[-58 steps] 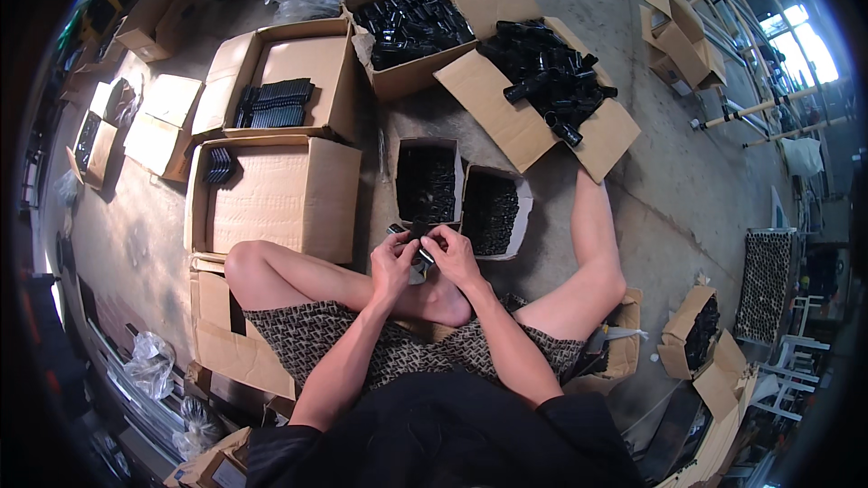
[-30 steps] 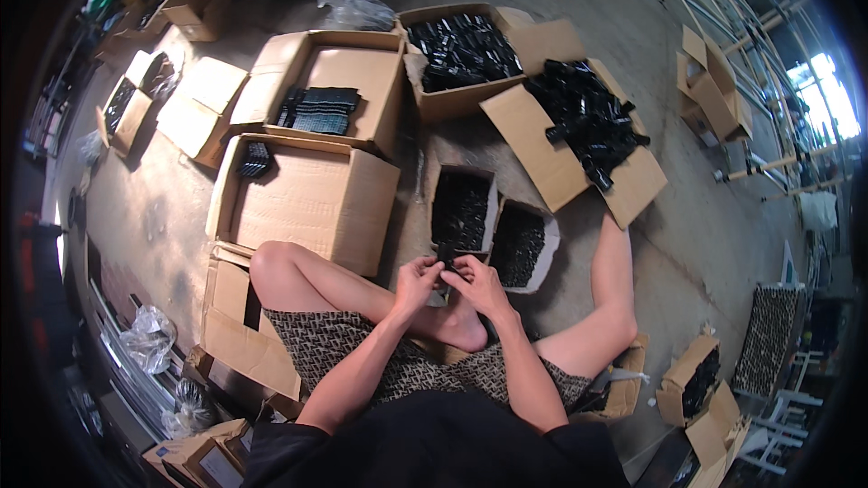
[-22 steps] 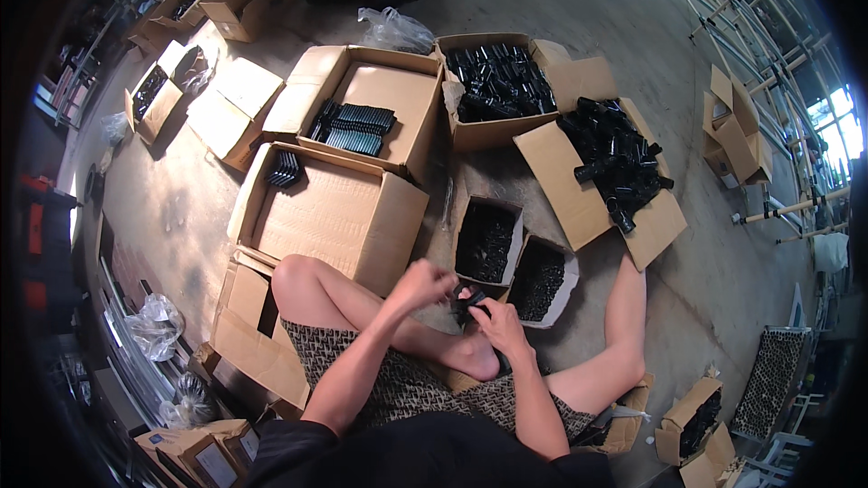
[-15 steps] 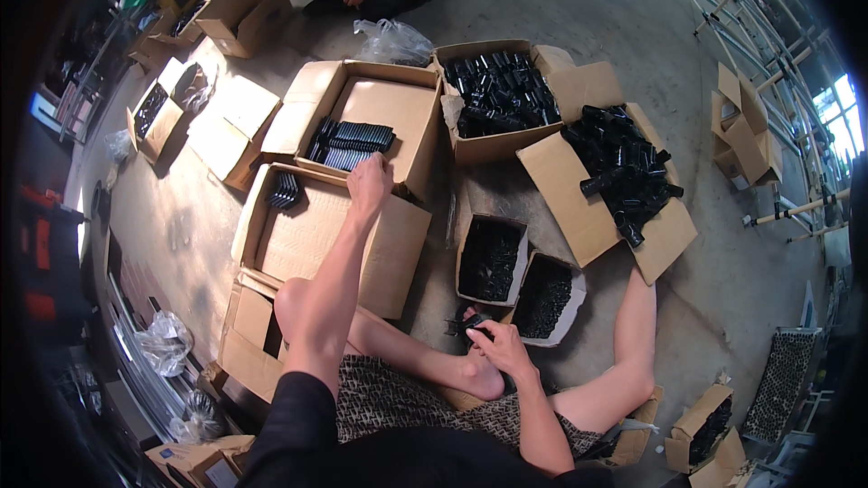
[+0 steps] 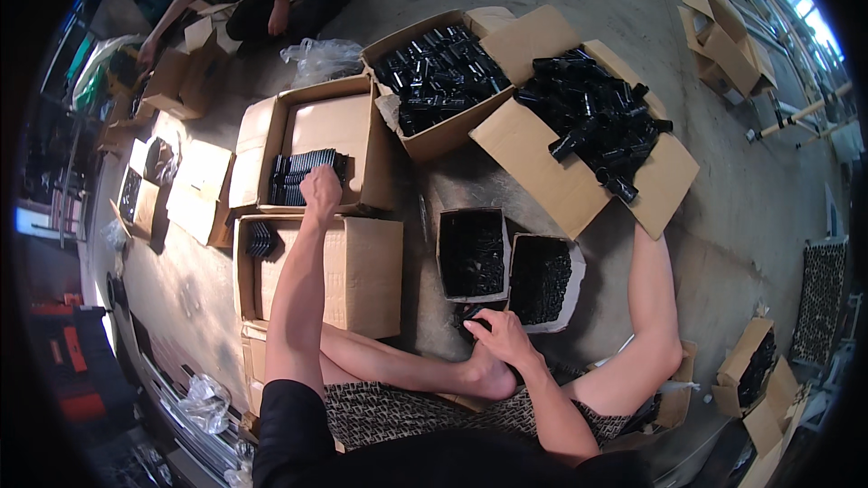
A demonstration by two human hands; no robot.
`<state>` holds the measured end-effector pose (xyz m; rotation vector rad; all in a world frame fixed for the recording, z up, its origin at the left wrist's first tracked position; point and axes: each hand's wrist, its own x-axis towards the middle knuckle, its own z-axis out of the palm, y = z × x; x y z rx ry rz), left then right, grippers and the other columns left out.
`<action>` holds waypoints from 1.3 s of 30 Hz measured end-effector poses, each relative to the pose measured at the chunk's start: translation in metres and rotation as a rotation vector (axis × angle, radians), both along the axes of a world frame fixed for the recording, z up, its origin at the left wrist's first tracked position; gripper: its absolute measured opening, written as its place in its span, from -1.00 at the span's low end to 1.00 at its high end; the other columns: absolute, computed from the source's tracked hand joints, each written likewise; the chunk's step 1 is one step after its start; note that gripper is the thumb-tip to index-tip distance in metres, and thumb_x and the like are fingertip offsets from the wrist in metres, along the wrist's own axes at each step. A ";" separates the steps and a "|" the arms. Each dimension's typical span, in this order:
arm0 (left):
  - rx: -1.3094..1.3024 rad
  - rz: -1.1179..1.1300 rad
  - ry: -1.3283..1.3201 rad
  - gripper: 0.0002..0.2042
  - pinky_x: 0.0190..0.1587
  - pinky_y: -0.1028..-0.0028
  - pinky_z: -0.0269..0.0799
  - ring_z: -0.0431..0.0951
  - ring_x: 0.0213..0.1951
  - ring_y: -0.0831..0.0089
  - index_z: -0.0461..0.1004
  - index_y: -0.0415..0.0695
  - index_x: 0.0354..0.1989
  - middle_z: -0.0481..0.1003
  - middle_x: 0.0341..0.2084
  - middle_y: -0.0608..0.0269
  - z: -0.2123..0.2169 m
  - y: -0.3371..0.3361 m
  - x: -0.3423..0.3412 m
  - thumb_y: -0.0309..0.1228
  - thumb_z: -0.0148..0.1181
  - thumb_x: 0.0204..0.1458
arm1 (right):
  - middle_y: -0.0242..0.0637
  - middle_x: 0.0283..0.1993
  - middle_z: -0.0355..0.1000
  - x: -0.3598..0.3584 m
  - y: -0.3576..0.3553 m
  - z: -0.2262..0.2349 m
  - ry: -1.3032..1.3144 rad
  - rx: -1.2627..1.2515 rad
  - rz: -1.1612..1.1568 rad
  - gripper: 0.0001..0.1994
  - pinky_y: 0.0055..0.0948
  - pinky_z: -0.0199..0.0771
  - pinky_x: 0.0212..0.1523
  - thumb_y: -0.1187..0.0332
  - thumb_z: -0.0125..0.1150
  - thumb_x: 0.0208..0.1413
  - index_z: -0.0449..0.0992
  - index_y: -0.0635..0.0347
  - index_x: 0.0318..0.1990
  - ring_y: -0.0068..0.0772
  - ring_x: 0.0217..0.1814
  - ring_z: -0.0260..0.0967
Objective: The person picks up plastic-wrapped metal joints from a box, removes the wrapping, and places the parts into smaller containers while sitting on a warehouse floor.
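The biggest things are the open cardboard boxes on the concrete floor (image 5: 750, 217). At about two o'clock, a flattened box (image 5: 579, 140) carries a loose heap of black tubular parts lying every way. Beside it at twelve o'clock, a deep box (image 5: 438, 81) is filled with similar black parts, roughly in rows. At ten o'clock, a shallow box (image 5: 312, 158) holds a row of flat black pieces (image 5: 303, 176), its long axis running nine to three o'clock, the pieces standing on edge. Below it sits a closed carton (image 5: 348, 271) with a small stack of black pieces (image 5: 260, 239) on its left flap.

Near the centre stand two small white-walled trays (image 5: 472, 253), side by side and packed with dark parts.

The left hand (image 5: 321, 192) reaches to the right end of the row, fingers curled tight upon it. The right hand (image 5: 497, 336), at six o'clock just below the trays, grips a small black part (image 5: 470, 314) between narrow fingers; its orientation cannot be told.
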<state>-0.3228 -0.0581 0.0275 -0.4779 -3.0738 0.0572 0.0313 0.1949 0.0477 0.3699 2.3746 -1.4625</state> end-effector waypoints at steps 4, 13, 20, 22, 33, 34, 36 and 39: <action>0.090 0.199 -0.087 -0.68 -0.21 0.14 0.56 0.64 -0.21 0.02 0.64 -0.14 -0.31 0.63 -0.29 -0.03 0.000 -0.036 -0.019 -0.15 0.10 0.04 | -0.02 -0.47 0.55 0.000 0.002 0.001 0.021 -0.067 -0.021 -0.67 -0.17 0.53 -0.25 0.14 0.24 0.12 0.61 0.30 -0.27 0.01 -0.34 0.56; 0.120 0.166 -0.092 -0.60 -0.22 0.14 0.55 0.64 -0.26 0.04 0.65 -0.16 -0.35 0.62 -0.34 -0.05 -0.020 -0.041 -0.008 -0.02 0.20 0.01 | 0.04 -0.41 0.54 0.006 0.001 -0.016 0.063 -0.002 -0.008 -0.65 -0.13 0.53 -0.22 0.12 0.25 0.10 0.61 0.30 -0.28 0.09 -0.30 0.54; 0.086 0.174 -0.023 -0.66 -0.23 0.13 0.55 0.64 -0.29 -0.02 0.65 -0.10 -0.36 0.61 -0.34 -0.06 -0.049 -0.032 -0.007 -0.09 0.10 0.08 | 0.07 -0.39 0.54 0.002 -0.005 -0.022 0.048 -0.008 0.016 -0.66 -0.10 0.52 -0.21 0.12 0.25 0.10 0.61 0.30 -0.27 0.12 -0.27 0.53; 0.098 0.184 -0.111 -0.69 -0.22 0.13 0.55 0.63 -0.27 -0.03 0.63 -0.10 -0.32 0.60 -0.34 -0.10 -0.037 -0.020 -0.011 -0.15 0.04 0.12 | 0.07 -0.38 0.54 0.001 -0.001 -0.019 0.027 -0.006 0.003 -0.66 -0.10 0.51 -0.20 0.13 0.26 0.10 0.62 0.29 -0.27 0.12 -0.26 0.53; 0.377 0.066 -0.295 -0.68 -0.25 0.21 0.54 0.61 -0.31 0.10 0.59 -0.20 -0.26 0.59 -0.42 -0.10 0.016 -0.006 -0.016 -0.21 0.00 0.22 | 0.07 -0.36 0.54 0.002 0.007 -0.021 0.031 0.009 -0.031 -0.66 -0.10 0.52 -0.20 0.13 0.26 0.10 0.62 0.29 -0.26 0.12 -0.25 0.53; 0.474 0.175 -0.477 -0.71 -0.34 0.33 0.57 0.63 -0.37 0.30 0.61 -0.20 -0.22 0.60 -0.46 -0.01 0.046 -0.001 -0.013 -0.22 0.08 0.20 | 0.07 -0.36 0.54 0.002 0.007 -0.020 0.038 0.013 -0.038 -0.66 -0.10 0.52 -0.20 0.13 0.26 0.10 0.62 0.29 -0.26 0.12 -0.25 0.53; 0.630 0.077 -0.497 -0.73 -0.36 0.46 0.57 0.61 -0.35 0.49 0.60 -0.19 -0.09 0.62 -0.38 0.09 0.024 -0.064 -0.030 -0.31 0.24 0.11 | 0.07 -0.36 0.54 0.000 0.000 -0.018 0.010 -0.007 -0.007 -0.66 -0.10 0.52 -0.19 0.12 0.26 0.09 0.62 0.29 -0.26 0.11 -0.25 0.53; 1.067 0.211 -0.664 -0.70 -0.31 0.46 0.58 0.59 -0.32 0.50 0.59 -0.19 -0.04 0.62 -0.28 0.13 0.015 -0.086 -0.026 -0.45 0.31 0.01 | 0.00 -0.43 0.54 0.001 -0.003 -0.024 0.097 0.019 -0.008 -0.69 -0.20 0.50 -0.30 0.16 0.28 0.09 0.63 0.28 -0.27 -0.02 -0.36 0.55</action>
